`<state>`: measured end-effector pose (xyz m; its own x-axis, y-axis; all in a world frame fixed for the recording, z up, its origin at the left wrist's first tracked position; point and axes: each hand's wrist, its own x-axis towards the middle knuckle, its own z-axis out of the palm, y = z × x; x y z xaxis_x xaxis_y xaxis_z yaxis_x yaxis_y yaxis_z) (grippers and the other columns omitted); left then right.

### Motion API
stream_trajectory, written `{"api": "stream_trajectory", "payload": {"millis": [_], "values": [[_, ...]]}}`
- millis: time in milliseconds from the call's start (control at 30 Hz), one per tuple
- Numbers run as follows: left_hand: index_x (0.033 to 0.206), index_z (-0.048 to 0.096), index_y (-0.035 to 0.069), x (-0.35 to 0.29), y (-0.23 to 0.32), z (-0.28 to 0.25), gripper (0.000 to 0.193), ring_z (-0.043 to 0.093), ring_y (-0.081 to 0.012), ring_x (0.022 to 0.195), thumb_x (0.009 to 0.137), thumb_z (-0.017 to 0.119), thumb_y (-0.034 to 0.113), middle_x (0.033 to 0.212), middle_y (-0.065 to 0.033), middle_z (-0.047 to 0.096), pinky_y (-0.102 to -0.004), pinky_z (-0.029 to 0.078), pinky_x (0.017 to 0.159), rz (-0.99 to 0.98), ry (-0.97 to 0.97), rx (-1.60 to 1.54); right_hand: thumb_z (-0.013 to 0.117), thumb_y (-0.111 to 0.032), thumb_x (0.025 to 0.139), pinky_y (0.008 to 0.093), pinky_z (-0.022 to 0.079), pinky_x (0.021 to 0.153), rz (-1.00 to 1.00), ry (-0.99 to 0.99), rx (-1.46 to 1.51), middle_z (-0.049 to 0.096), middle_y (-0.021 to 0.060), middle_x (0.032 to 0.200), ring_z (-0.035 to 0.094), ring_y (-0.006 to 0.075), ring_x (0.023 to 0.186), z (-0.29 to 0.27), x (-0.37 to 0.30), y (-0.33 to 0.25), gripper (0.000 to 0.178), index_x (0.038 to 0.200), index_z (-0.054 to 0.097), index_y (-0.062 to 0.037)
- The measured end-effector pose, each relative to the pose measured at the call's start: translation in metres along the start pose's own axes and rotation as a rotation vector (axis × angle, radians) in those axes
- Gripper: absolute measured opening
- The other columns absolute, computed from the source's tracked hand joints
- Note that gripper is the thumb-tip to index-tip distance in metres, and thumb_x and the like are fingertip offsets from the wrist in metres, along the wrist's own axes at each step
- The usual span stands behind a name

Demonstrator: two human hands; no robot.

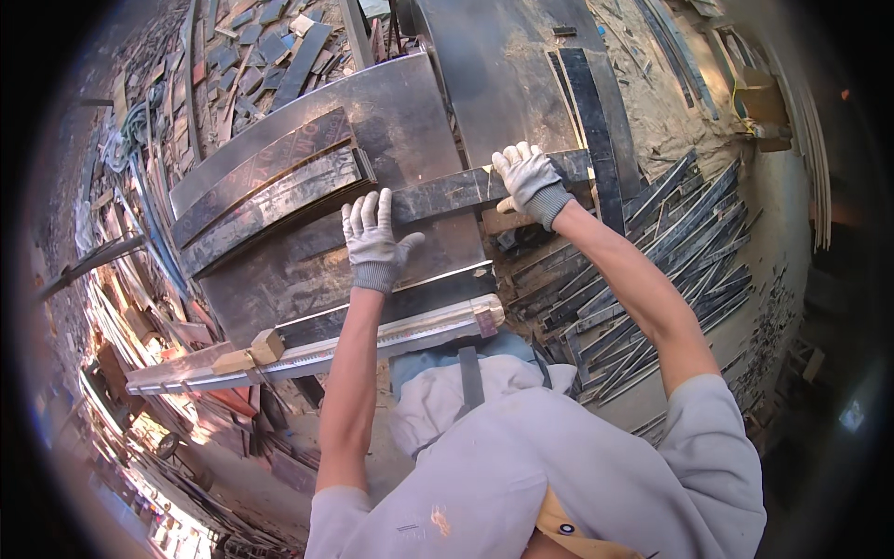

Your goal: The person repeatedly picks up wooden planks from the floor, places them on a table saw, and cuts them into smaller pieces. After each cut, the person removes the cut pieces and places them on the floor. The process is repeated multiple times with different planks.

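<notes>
Item: one long dark strip (447, 194), laid crosswise over a smooth grey work surface (400, 112), in front of the person. Hands: two, gloved in white with grey cuffs, held well apart. The left hand (374, 231) is placed palm down at the strip, its fingers spread and straight. The right hand (529, 179) is laid across the strip toward its right end, fingers bent (whether the strip is gripped there cannot be told). Beside the left hand, a stack of boards (275, 200) is set down at a slant. Nearer the body, a pale-edged rail (391, 337) is seen, with wooden blocks (267, 347) placed at its left part. Near the strip's right end, a dark plank (596, 121) is laid lengthwise; beyond it, narrow strips (652, 270) are heaped. At upper left, broken scraps (251, 65) are scattered.
</notes>
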<state>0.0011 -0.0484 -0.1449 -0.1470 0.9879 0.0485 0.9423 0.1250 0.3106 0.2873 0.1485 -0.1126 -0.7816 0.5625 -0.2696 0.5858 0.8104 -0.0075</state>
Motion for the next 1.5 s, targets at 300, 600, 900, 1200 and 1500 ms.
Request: {"api": "stream_trajectory", "payload": {"millis": [300, 600, 900, 1200, 1500], "values": [[0.155, 0.057, 0.016, 0.008, -0.017, 0.017, 0.093, 0.050, -0.0378, 0.139, 0.082, 0.077, 0.070, 0.145, -0.0133, 0.057, -0.0579, 0.032, 0.124, 0.006, 0.125, 0.013, 0.093, -0.042, 0.072, 0.0515, 0.041, 0.114, 0.001, 0.124, 0.122, 0.061, 0.0150, 0.133, 0.057, 0.0343, 0.128, 0.019, -0.020, 0.028, 0.090, 0.146, 0.060, -0.0027], [0.153, 0.060, 0.014, 0.042, -0.027, 0.017, 0.090, 0.055, -0.0345, 0.135, 0.084, 0.074, 0.070, 0.141, -0.0102, 0.062, -0.0558, 0.035, 0.123, 0.062, 0.210, 0.052, 0.091, -0.040, 0.077, 0.0497, 0.042, 0.111, 0.058, 0.160, 0.117, 0.061, 0.0142, 0.127, 0.057, 0.0345, 0.124, 0.004, 0.011, 0.039, 0.082, 0.145, 0.061, -0.0050], [0.149, 0.063, 0.015, 0.108, -0.046, 0.008, 0.082, 0.056, -0.0348, 0.132, 0.084, 0.078, 0.064, 0.138, -0.0096, 0.063, -0.0560, 0.037, 0.120, 0.087, 0.232, 0.045, 0.087, -0.037, 0.083, 0.0508, 0.040, 0.117, 0.128, 0.107, 0.133, 0.059, 0.0184, 0.136, 0.054, 0.0385, 0.132, -0.018, 0.067, 0.062, 0.078, 0.149, 0.060, -0.0040], [0.144, 0.067, 0.015, 0.144, -0.056, 0.008, 0.080, 0.058, -0.0347, 0.127, 0.080, 0.082, 0.062, 0.133, -0.0093, 0.065, -0.0540, 0.039, 0.116, 0.108, 0.295, 0.025, 0.084, -0.041, 0.088, 0.0513, 0.040, 0.115, 0.151, 0.033, 0.102, 0.060, 0.0185, 0.136, 0.055, 0.0375, 0.130, -0.023, 0.092, 0.078, 0.075, 0.150, 0.057, -0.0080], [0.140, 0.070, 0.016, 0.154, -0.055, 0.004, 0.081, 0.057, -0.0350, 0.127, 0.075, 0.087, 0.060, 0.132, -0.0087, 0.065, -0.0531, 0.040, 0.115, 0.088, 0.297, 0.055, 0.089, -0.041, 0.082, 0.0477, 0.039, 0.118, 0.190, 0.032, 0.080, 0.061, 0.0144, 0.136, 0.055, 0.0331, 0.132, -0.037, 0.106, 0.082, 0.081, 0.150, 0.061, -0.0073]]}}
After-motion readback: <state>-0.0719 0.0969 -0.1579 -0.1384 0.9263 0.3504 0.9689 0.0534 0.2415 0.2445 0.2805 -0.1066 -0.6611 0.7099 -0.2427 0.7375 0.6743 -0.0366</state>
